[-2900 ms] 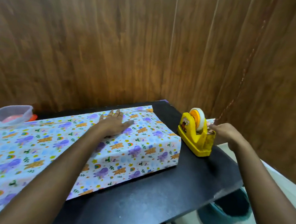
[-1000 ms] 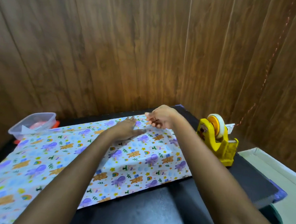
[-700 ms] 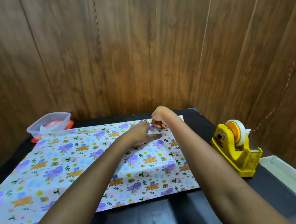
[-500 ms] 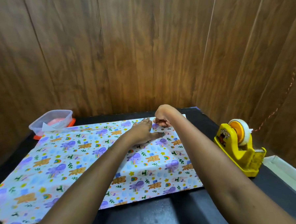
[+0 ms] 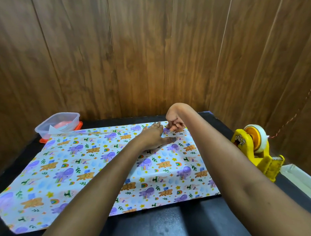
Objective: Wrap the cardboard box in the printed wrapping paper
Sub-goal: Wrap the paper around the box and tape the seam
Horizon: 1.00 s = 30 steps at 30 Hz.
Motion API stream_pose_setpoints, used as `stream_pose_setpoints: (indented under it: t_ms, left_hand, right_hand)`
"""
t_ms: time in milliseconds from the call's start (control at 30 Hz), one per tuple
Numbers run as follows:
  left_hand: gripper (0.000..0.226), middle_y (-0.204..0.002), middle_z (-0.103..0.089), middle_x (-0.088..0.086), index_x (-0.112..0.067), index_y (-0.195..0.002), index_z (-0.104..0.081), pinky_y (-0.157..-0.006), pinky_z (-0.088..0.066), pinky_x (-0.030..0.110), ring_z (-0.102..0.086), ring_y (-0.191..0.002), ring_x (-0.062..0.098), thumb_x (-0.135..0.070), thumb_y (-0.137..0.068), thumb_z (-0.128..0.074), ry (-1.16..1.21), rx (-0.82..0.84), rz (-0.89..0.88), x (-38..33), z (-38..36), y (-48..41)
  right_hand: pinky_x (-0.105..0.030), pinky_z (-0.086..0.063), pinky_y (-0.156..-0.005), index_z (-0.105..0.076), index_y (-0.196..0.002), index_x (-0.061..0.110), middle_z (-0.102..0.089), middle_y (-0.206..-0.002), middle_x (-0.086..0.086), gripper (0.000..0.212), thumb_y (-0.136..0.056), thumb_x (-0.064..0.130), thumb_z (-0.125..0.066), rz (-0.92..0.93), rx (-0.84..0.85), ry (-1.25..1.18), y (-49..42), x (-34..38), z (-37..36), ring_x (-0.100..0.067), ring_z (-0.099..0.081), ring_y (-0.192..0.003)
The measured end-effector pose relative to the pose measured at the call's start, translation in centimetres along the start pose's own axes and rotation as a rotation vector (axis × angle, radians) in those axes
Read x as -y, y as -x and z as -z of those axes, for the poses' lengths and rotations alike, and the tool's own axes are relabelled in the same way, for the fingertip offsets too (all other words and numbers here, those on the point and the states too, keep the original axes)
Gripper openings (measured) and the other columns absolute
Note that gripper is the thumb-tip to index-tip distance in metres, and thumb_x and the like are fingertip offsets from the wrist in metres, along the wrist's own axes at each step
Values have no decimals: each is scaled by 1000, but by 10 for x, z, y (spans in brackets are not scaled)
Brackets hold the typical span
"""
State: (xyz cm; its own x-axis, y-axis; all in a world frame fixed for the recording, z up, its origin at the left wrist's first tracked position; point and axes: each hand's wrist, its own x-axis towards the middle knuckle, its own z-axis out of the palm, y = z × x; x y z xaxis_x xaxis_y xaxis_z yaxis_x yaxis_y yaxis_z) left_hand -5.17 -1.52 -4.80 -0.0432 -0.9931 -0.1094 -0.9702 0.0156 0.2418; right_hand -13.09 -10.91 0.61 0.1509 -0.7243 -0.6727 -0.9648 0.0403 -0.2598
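Both hands meet at the wrapping paper's [image 5: 101, 171] far edge: left hand [image 5: 154, 137] spread flat, right hand [image 5: 174, 121] pinched shut, contents unclear.

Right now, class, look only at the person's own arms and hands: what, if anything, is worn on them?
Nothing can be seen on them. Both forearms are bare as far as the picture shows, with no sleeves in view. The left hand and right hand show no gloves, rings, watch or bracelet, though the far sides are hidden.

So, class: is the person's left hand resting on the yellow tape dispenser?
No: the left hand lies flat on the wrapping paper, apart from the tape dispenser.
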Motion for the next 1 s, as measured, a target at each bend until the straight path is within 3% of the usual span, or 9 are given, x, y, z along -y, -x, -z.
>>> stream_pose_setpoints:
  t_ms: [133,233,333,467,667,767,867,933,1000]
  left_hand:
    - [83,-158,-1,6,-9,-150,-8,-118,-9,37,-3,-145,18,-59,-91,-38,9,8,3,1,0,-1]
    - [82,-158,-1,6,-9,-150,-8,-118,-9,38,-3,-146,19,-59,-91,-37,-3,9,5,2,-1,-1]
    - [83,-158,0,7,-8,-150,-8,-118,-8,39,-2,-146,18,-59,-91,-37,-6,10,-2,2,-1,-1]
    - [85,-158,1,8,-7,-149,-7,-118,-7,39,-1,-146,18,-60,-91,-36,-24,14,-15,4,-1,-2]
    - [86,-158,3,8,-5,-149,-6,-118,-7,38,0,-146,18,-61,-90,-35,-37,22,-19,5,0,-1]
    - [85,-158,2,9,-4,-149,-8,-118,-8,37,-2,-146,18,-60,-91,-35,-43,25,-19,6,1,-2]
    - [86,-158,1,10,-2,-149,-9,-118,-9,36,-3,-145,19,-60,-90,-34,-61,27,-12,10,3,-3]
    - [85,-158,2,10,-2,-149,-8,-118,-10,35,-3,-145,19,-60,-91,-33,-71,43,-16,7,2,-4]
    - [85,-158,2,10,-2,-149,-8,-117,-10,33,-3,-145,19,-59,-91,-33,-74,51,-22,4,2,-2]
  right_hand:
    - [-11,-24,-29,-48,-67,6,-42,-35,-3,41,-102,12,-29,-31,4,79,5,2,4,-10,-32,-24]
    - [-12,-24,-28,-51,-65,5,-42,-37,-2,43,-102,15,-33,-60,35,79,9,2,6,-8,-30,-23]
    - [-12,-25,-27,-59,-51,4,-46,-42,-3,61,-103,21,-34,-106,58,134,9,-1,9,-7,-30,-22]
    - [-15,-27,-28,-52,-66,4,-41,-40,0,53,-94,49,-45,-206,117,158,4,-16,14,-8,-29,-23]
    - [-12,-22,-27,-49,-67,7,-39,-36,4,44,-95,42,-48,-162,116,44,8,-51,16,-4,-28,-23]
    - [-12,-24,-35,-51,-67,8,-45,-43,2,40,-94,38,-53,-8,-62,-223,22,-87,15,-4,-32,-31]
    - [-19,-34,-48,-55,-72,4,-53,-61,-7,30,-90,27,-61,128,-465,-560,39,-139,6,-13,-44,-48]
    - [-26,-44,-63,-61,-85,4,-60,-80,-13,27,-86,30,-66,68,-751,-558,45,-189,0,-26,-58,-69]
    - [-33,-45,-82,-63,-103,4,-64,-106,-18,41,-84,40,-64,-104,-839,-446,46,-234,-12,-35,-59,-101]
